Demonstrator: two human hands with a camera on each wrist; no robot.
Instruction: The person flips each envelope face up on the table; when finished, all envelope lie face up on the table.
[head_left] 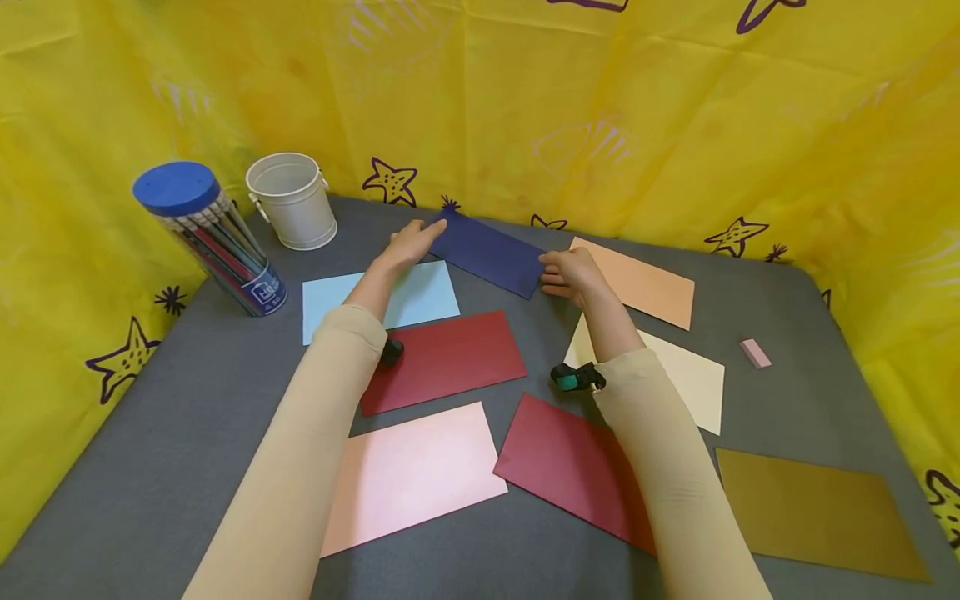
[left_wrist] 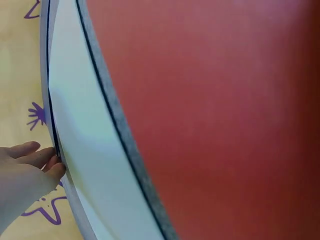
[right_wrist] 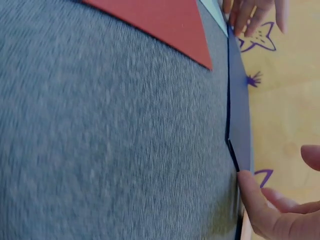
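Observation:
A dark blue card lies at the back of the table, slanting down to the right. My left hand is at its left end, fingertips right at the corner; the left wrist view shows those fingers loosely bent at the card's edge. At the right end is my right hand, its fingers extended along the short edge. In the right wrist view its index finger touches the blue card's edge, and the thumb stands apart. A light blue card lies under my left forearm.
Two red cards, a pink card, a cream card, an orange card and an olive card lie around. A pencil tub and white bucket stand at left. An eraser is at right.

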